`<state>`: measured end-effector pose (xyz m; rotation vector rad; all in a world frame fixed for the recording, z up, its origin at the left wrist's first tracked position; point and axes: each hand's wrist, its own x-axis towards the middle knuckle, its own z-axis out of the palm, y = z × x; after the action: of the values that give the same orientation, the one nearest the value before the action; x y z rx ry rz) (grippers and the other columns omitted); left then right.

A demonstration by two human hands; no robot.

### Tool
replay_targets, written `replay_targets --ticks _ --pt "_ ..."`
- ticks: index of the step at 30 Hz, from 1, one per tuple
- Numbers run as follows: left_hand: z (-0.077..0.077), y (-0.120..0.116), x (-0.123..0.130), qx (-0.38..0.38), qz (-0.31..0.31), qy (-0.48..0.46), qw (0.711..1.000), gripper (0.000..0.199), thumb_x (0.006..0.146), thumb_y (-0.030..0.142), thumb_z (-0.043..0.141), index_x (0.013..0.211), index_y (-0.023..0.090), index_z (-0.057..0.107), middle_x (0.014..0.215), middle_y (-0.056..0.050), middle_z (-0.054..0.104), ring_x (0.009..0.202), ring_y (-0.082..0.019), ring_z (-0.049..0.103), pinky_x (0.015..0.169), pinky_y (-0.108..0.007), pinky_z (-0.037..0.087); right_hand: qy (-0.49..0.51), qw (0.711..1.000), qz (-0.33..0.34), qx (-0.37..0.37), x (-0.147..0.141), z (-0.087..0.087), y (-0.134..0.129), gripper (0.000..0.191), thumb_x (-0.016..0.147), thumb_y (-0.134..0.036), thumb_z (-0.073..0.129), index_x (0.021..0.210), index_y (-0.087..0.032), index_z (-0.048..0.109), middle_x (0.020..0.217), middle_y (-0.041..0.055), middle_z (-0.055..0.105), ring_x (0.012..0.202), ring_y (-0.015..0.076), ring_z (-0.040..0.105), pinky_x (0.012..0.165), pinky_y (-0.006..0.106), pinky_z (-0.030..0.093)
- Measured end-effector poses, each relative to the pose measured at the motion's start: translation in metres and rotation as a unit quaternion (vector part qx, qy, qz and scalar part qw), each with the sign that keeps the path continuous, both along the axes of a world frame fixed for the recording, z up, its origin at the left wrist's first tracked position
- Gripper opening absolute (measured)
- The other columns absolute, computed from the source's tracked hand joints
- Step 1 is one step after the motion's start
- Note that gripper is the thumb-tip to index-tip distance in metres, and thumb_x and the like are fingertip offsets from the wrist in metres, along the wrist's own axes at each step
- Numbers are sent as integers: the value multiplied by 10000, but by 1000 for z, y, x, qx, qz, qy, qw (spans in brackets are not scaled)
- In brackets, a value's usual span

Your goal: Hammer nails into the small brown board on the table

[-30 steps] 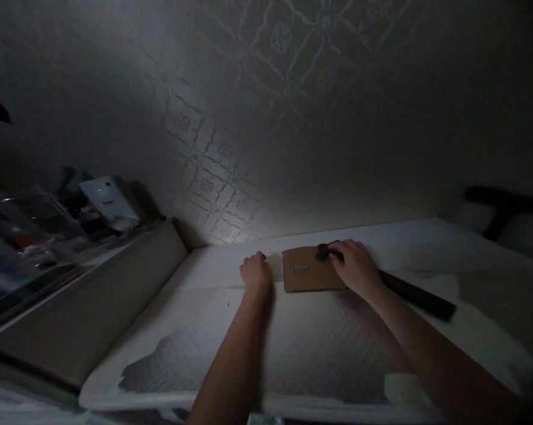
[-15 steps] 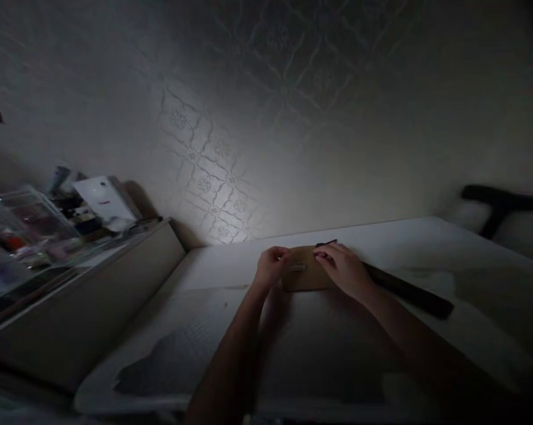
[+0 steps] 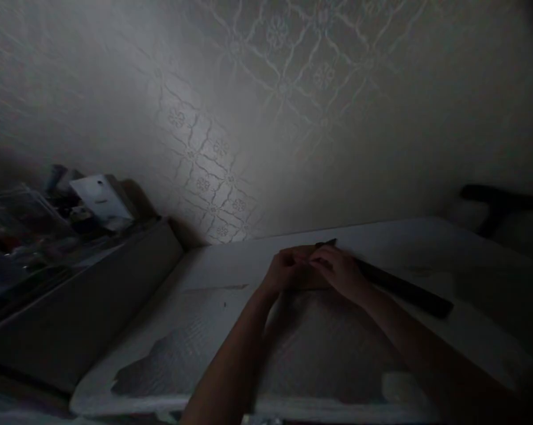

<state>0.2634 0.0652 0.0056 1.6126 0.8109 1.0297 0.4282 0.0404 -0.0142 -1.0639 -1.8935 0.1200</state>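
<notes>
A brown board or piece of card lies flat on the white table, partly covered by both hands. My left hand is over its left part, fingers pinched together toward the middle. My right hand is over its right part, thumb and fingertips pressed together close to the left fingertips. Whatever the fingertips hold is too small and dark to make out. A long dark bar runs from behind my right hand toward the right, with a dark tip showing above the fingers.
The white table has a grey worn patch at the front left. On a raised shelf at the left are a white box and a clear case. A dark T-shaped object stands at the right, before a patterned wall.
My left hand has moved right over the board, its fingertips now near those of my right hand. The right hand has shifted slightly left. The scene is darker.
</notes>
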Motion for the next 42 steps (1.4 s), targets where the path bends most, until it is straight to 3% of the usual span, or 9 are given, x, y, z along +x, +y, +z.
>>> replay_targets --ticks 6,13,20,27,42 --pt "-6 2 3 32 29 75 996 173 702 195 629 851 122 680 777 -28 682 716 -123 602 684 -210 460 -25 999 -34 1 2 -2 2 142 853 -239 481 799 -204 608 852 43 604 827 171 555 747 303 430" --pt "-12 3 8 117 155 219 956 215 764 141 553 894 160 724 856 -44 715 799 -170 644 762 -257 491 -45 993 -106 -6 6 -3 3 136 833 -223 481 804 -201 612 839 45 615 781 171 556 701 289 420" --pt "-16 7 7 193 136 279 931 237 755 102 541 861 191 734 877 -24 718 805 -171 643 831 -292 475 -57 993 -98 -24 6 -3 3 145 833 -210 474 784 -198 610 833 48 615 784 168 551 706 284 412" --pt "-23 11 9 184 139 239 943 214 747 121 567 861 197 732 874 -22 718 831 -173 639 816 -278 470 -72 992 -95 -32 5 -1 2 154 843 -207 470 787 -200 614 817 45 603 773 166 540 714 285 401" --pt "-23 12 12 198 151 282 927 121 769 197 598 790 185 717 842 -26 708 811 -171 620 797 -272 447 -83 991 -91 -49 4 -2 2 136 841 -204 476 798 -195 605 827 40 595 800 167 543 721 277 399"
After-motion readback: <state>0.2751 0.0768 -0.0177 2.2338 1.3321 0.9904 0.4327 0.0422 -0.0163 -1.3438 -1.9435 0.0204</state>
